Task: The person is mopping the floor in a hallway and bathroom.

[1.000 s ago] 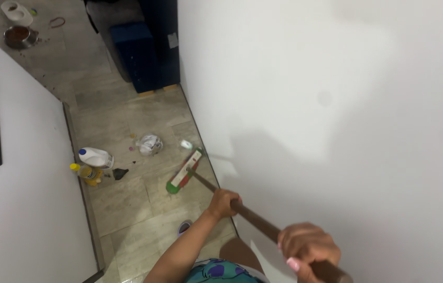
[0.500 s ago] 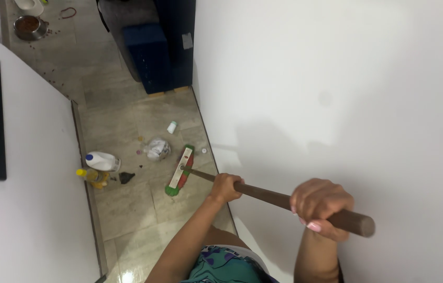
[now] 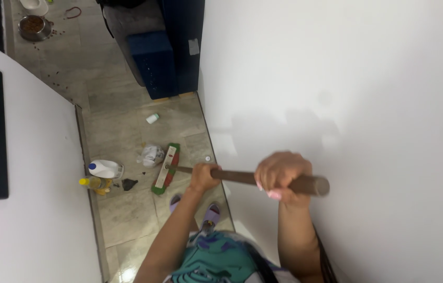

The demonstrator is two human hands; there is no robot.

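Both my hands grip the brown wooden handle of a broom. My left hand holds it lower down, near the head. My right hand clasps it near the top end. The broom head, red, white and green, rests on the tiled floor beside a crumpled plastic bag. A small white bottle lies farther along the floor, apart from the broom.
A white jug and a yellow bottle stand against the left wall, with a dark scrap beside them. A blue stool blocks the far end. A metal bowl sits at the top left. White walls close in both sides.
The broom head has slid left and toward me, up to the crumpled bag. The small white bottle has rolled away up the corridor. My hands have moved left and closer together.
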